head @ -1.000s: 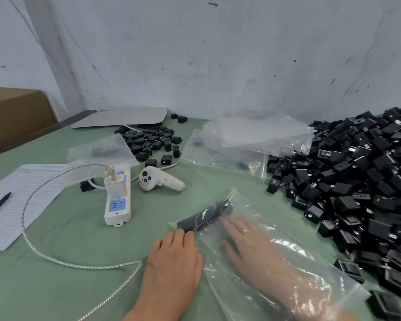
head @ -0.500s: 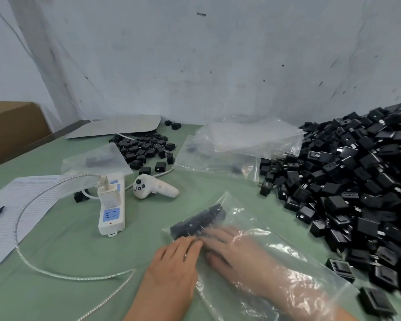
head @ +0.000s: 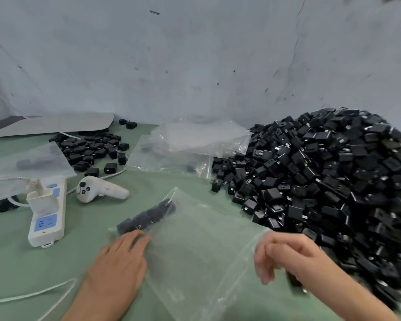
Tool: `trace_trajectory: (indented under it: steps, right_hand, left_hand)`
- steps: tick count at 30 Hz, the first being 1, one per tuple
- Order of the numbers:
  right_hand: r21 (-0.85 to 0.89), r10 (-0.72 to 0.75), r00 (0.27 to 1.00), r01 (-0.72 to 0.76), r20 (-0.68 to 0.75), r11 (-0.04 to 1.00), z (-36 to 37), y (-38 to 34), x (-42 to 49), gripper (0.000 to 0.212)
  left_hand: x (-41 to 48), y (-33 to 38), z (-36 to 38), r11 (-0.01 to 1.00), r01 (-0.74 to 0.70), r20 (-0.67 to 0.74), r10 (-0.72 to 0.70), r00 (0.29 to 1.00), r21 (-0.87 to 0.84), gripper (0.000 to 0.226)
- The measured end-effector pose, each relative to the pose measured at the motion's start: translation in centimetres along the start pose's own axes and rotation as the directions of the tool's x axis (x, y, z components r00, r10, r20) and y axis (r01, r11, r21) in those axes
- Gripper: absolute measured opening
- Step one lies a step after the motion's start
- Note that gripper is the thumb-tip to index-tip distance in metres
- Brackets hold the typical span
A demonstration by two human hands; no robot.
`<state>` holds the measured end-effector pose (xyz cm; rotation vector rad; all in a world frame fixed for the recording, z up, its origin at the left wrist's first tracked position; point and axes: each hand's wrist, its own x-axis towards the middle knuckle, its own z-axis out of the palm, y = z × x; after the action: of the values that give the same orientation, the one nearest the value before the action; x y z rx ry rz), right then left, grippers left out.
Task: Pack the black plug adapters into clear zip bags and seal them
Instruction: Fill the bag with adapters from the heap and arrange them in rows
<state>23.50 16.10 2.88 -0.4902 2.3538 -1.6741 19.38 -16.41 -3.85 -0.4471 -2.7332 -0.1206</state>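
A clear zip bag [head: 202, 251] lies flat on the green table in front of me. A row of black plug adapters [head: 148, 216] sits inside it along its far left edge. My left hand [head: 118, 262] rests flat on the bag's left side, fingertips just short of that row. My right hand [head: 292, 256] is outside the bag at its right corner, fingers loosely curled, holding nothing that I can see. It hovers at the near edge of the big heap of loose black adapters [head: 333, 181]. The picture is blurred by motion.
A smaller heap of adapters [head: 90, 147] lies at the back left, next to a stack of empty clear bags [head: 195, 140]. A white power strip [head: 46, 218], a white controller [head: 100, 191], another bag [head: 28, 163] and a braided cable [head: 33, 295] occupy the left.
My right hand has come out of the bag and moved right to the edge of the big heap. The left hand stays on the bag's left side. The camera turned right.
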Motion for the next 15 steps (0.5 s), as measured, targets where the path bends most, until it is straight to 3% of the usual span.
trace_trajectory:
  steps: [2,3,5,7,9,11,12,15]
  right_hand:
    - [-0.267,0.044,0.932,-0.148,-0.36,0.952,-1.1,0.9,0.0,0.017]
    - [-0.439,0.064,0.903,-0.267,-0.424,0.858,-1.1,1.8,0.0,0.016]
    - [-0.683,0.102,0.907,-0.379,-0.41,0.624,-0.5,3.8,-0.6,0.031]
    - [-0.794,0.103,0.924,-0.37,-0.368,0.483,0.1,5.0,-0.8,0.051]
    - [-0.839,0.069,0.924,-0.372,-0.377,0.397,0.0,4.9,-0.5,0.053]
    - [-0.83,0.059,0.917,-0.383,-0.394,0.405,0.2,4.3,-0.4,0.046]
    - [-0.797,0.064,0.911,-0.388,-0.407,0.463,0.3,3.8,-0.7,0.039]
    - [-0.519,0.183,0.899,-0.385,-0.398,0.763,0.5,1.7,-3.2,0.025]
  left_hand:
    - [0.1,-0.6,0.3,1.0,0.005,0.026,-0.005,1.0,-0.001,0.041]
    - [0.1,-0.8,0.3,1.0,0.024,0.04,-0.023,0.999,-0.014,0.04]
    - [0.2,-1.2,0.7,1.0,0.024,0.008,-0.024,1.0,-0.01,0.044]
    - [0.2,-1.1,0.9,1.0,-0.002,-0.028,0.002,1.0,-0.003,0.049]
    - [0.2,-0.9,1.0,1.0,-0.02,-0.037,0.02,0.999,-0.002,0.048]
    - [0.1,-0.9,1.1,1.0,-0.02,-0.03,0.019,0.999,-0.017,0.048]
    - [0.0,-0.9,1.1,1.0,-0.019,-0.034,0.019,0.999,-0.023,0.048]
    - [-0.1,-1.0,1.1,0.999,-0.031,-0.06,0.029,0.998,-0.026,0.048]
